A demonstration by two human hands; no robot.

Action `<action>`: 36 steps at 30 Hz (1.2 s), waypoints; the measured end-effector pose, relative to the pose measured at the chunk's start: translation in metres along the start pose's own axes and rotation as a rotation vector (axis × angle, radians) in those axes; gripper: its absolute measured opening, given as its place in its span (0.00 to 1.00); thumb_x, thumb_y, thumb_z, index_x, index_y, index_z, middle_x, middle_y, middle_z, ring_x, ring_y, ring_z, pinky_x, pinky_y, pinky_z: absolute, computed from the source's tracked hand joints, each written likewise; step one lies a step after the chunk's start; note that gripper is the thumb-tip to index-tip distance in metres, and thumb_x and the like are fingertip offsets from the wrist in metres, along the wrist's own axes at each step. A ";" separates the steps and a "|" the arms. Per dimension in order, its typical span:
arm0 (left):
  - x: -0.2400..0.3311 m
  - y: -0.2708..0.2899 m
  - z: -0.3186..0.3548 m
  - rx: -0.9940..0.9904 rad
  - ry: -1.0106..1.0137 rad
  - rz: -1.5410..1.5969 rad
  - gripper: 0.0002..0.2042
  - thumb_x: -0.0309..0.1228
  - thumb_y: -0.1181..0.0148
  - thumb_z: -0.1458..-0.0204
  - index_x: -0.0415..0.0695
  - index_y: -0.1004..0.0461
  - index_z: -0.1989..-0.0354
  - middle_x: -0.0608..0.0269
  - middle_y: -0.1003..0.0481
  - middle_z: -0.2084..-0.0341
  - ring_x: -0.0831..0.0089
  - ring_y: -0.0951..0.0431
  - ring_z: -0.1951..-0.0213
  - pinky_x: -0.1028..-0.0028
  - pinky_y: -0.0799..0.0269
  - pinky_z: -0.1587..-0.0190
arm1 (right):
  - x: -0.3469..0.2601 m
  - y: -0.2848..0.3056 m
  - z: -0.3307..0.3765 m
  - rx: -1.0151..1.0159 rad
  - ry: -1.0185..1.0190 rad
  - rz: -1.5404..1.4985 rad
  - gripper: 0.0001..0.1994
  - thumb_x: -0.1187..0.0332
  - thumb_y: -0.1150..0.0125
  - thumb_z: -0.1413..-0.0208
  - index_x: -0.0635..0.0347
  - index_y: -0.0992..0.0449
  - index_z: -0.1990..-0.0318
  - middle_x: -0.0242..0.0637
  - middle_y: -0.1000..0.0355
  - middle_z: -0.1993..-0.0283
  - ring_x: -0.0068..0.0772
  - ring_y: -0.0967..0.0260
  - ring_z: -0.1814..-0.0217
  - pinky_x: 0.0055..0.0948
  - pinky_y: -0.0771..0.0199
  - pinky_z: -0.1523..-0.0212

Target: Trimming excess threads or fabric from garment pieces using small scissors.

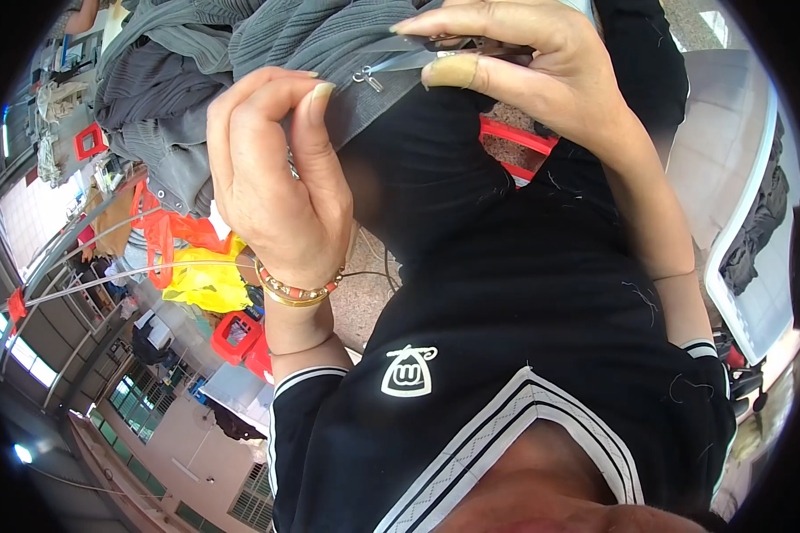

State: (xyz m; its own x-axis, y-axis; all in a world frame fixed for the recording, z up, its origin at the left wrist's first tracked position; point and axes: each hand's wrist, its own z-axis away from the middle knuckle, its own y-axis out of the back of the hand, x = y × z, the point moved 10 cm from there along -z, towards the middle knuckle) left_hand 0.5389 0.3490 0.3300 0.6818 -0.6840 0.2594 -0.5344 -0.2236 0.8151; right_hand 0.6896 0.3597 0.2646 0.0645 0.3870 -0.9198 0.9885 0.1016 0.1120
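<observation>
My right hand [542, 67] grips small metal thread snips [404, 60] between thumb and fingers, blades pointing left. A tan covering wraps the thumb's tip. Close to the blade tips is a small silver metal piece with a ring [366, 78], which looks like a zipper pull, against grey cloth. My left hand [280, 169] is curled, thumb and forefinger brought together just left of that metal piece. Whatever those fingers pinch is hidden or too fine to make out. Grey ribbed garments [182, 53] lie bunched behind both hands, spreading to the far left.
On the right stands a translucent white bin [729, 293] with dark cloth inside. Left of my forearm are a yellow bag [209, 280], a red bag [156, 231] and a red plastic basket [236, 336]. Red plastic [517, 138] shows beyond my lap. A thin rail [133, 280] crosses the left side.
</observation>
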 end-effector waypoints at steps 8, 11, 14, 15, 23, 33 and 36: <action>-0.010 0.000 0.000 -0.002 0.067 0.082 0.02 0.20 0.42 0.45 0.37 0.27 0.65 0.55 0.25 0.67 0.63 0.25 0.64 0.71 0.29 0.59 | 0.000 -0.010 -0.007 -0.069 0.007 -0.025 0.14 0.75 0.31 0.50 0.66 0.20 0.54 0.37 0.28 0.67 0.27 0.30 0.66 0.21 0.31 0.65; -0.023 -0.001 0.003 0.008 0.160 0.161 0.01 0.20 0.43 0.44 0.37 0.27 0.65 0.55 0.25 0.66 0.65 0.25 0.64 0.72 0.29 0.59 | -0.003 -0.009 -0.009 -0.082 0.045 0.003 0.14 0.75 0.31 0.51 0.66 0.20 0.54 0.36 0.28 0.68 0.27 0.30 0.66 0.22 0.31 0.66; -0.030 -0.002 0.005 0.020 0.170 0.227 0.01 0.21 0.43 0.43 0.37 0.27 0.65 0.56 0.25 0.65 0.67 0.25 0.63 0.73 0.30 0.60 | -0.007 -0.010 -0.010 -0.088 0.047 0.039 0.14 0.75 0.31 0.51 0.66 0.20 0.55 0.36 0.29 0.68 0.27 0.30 0.67 0.22 0.31 0.67; -0.029 -0.002 0.004 0.024 0.165 0.234 0.01 0.21 0.43 0.43 0.37 0.27 0.65 0.56 0.25 0.65 0.68 0.25 0.64 0.74 0.30 0.60 | -0.006 -0.010 -0.010 -0.091 0.046 0.038 0.14 0.75 0.31 0.51 0.66 0.20 0.55 0.36 0.29 0.68 0.27 0.30 0.67 0.22 0.31 0.67; -0.026 -0.005 -0.005 0.039 0.132 0.265 0.01 0.21 0.42 0.44 0.37 0.27 0.65 0.57 0.26 0.67 0.69 0.26 0.66 0.75 0.31 0.61 | -0.007 -0.008 -0.010 -0.066 0.075 0.039 0.14 0.74 0.30 0.52 0.64 0.20 0.55 0.37 0.29 0.69 0.28 0.30 0.67 0.23 0.31 0.67; -0.024 -0.010 -0.012 0.042 0.107 0.312 0.01 0.21 0.41 0.44 0.37 0.27 0.66 0.58 0.26 0.68 0.68 0.26 0.67 0.76 0.32 0.62 | -0.002 -0.007 -0.012 -0.087 0.042 0.011 0.14 0.75 0.30 0.52 0.64 0.19 0.56 0.35 0.29 0.69 0.27 0.31 0.68 0.22 0.33 0.67; -0.022 -0.012 -0.014 0.034 0.091 0.297 0.02 0.21 0.41 0.44 0.37 0.27 0.66 0.58 0.26 0.69 0.69 0.26 0.67 0.76 0.32 0.62 | -0.001 -0.008 -0.012 -0.083 0.058 -0.004 0.14 0.75 0.30 0.52 0.64 0.19 0.56 0.35 0.29 0.69 0.27 0.31 0.68 0.22 0.33 0.68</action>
State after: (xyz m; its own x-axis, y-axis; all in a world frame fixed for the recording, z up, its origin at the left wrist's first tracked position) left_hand 0.5369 0.3768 0.3220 0.5344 -0.6584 0.5301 -0.7321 -0.0470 0.6796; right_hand 0.6798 0.3697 0.2690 0.0502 0.4385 -0.8973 0.9739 0.1776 0.1412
